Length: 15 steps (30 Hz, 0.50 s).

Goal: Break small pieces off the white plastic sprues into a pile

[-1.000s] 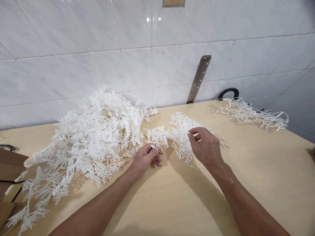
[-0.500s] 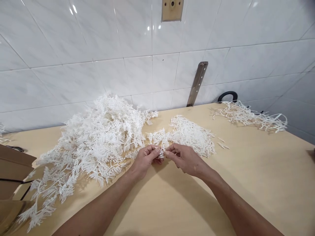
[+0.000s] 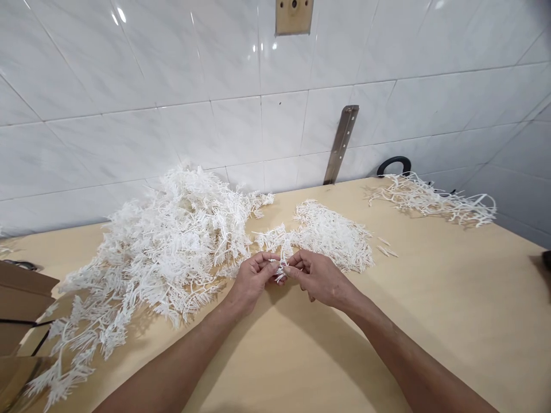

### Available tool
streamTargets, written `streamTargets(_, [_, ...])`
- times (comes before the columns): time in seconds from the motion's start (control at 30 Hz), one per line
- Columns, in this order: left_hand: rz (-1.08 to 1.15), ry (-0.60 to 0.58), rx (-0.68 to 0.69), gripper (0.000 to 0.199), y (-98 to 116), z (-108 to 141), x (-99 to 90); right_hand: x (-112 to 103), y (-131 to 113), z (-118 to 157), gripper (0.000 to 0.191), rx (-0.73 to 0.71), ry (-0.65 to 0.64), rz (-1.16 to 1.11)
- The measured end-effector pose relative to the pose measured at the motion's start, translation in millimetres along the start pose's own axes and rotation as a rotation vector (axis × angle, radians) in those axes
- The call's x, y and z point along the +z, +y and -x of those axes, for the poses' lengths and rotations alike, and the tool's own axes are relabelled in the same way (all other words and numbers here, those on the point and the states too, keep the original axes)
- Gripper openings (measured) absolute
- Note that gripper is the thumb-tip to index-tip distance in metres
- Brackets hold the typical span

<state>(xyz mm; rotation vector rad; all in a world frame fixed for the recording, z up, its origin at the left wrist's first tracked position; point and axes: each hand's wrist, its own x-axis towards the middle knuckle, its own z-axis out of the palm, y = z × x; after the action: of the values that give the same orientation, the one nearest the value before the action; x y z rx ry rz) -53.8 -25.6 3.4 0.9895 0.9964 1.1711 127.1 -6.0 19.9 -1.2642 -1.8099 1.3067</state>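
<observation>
A small white plastic sprig, branched and feathery, is pinched between my two hands. My left hand grips it with thumb and forefinger closed. From the other side, my right hand pinches the same piece, fingertips almost touching those of the left. Just beyond them lies more white sprig, reaching toward a heap of short white pieces. To the left rises a large tangled pile of white plastic branches. Fingers partly hide the held piece.
Bare white stems lie at the right rear beside a black curved handle. A metal bracket stands against the tiled wall. A cardboard box is at the left edge. A few loose bits rest on the table.
My right fingertips have come a little closer to the left ones, onto the sprig. The whole view has shifted slightly; the piles look the same.
</observation>
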Motion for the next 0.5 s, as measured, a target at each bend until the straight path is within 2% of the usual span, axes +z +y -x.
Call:
streamTargets(0.13, [-0.054, 0.032, 0.009, 0.041, 1, 0, 1.7, 1, -1, -1, 0.021, 0.057, 0.015, 0.015])
streamTargets(0.3, [-0.09, 0.059, 0.036, 0.04, 3, 0, 3.2, 3, 7, -5, 0.03, 0.068, -0.041, -0.1])
streamTargets(0.5, [-0.121, 0.078, 0.037, 0.041, 5, 3, 5.1, 6, 22, -12, 0.034, 0.068, 0.017, -0.182])
